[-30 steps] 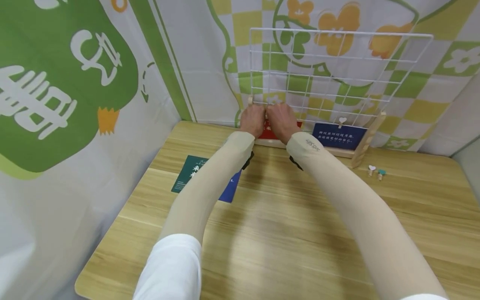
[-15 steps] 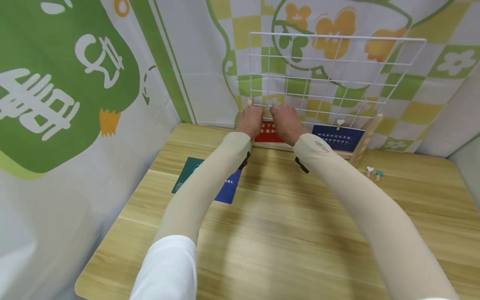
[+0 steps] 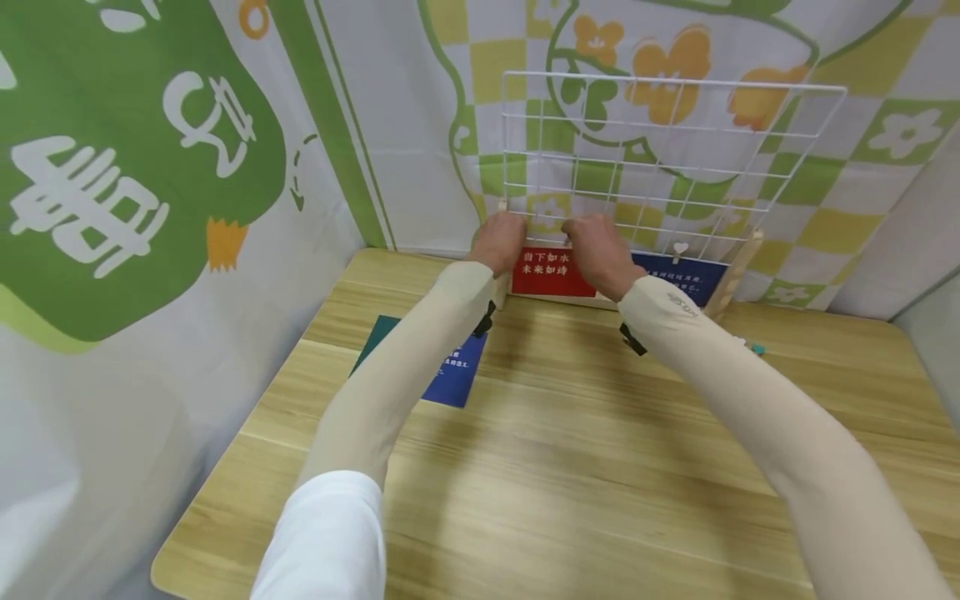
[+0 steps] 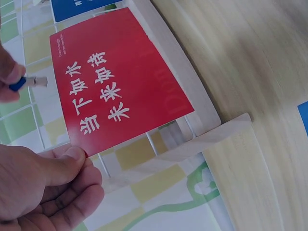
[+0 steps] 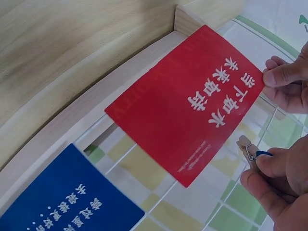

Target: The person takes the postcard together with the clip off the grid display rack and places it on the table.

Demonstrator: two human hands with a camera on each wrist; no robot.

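Note:
A red card (image 4: 120, 82) with white writing leans against the lower part of the white wire grid (image 3: 660, 150). My left hand (image 4: 53, 187) pinches one upper corner of it between thumb and fingers. In the right wrist view my right hand (image 5: 284, 183) pinches a small wooden clothespin (image 5: 247, 150) with a blue top, just off the card's upper edge. The clothespin's jaws point toward the card without touching it. Beside the red card a dark blue card (image 5: 72, 197) hangs on the grid, under a clothespin with a white heart (image 3: 680, 248).
A wooden base (image 3: 731, 283) carries the grid at the back of the wooden table (image 3: 570, 467). On the left lie a green card (image 3: 375, 335) and a blue card (image 3: 455, 375), partly behind my left arm. A teal-topped clothespin (image 3: 757, 349) lies at the right.
My right hand has moved right, away from the left hand, uncovering more of the red card. My left hand stays at the card's corner. The view has shifted slightly.

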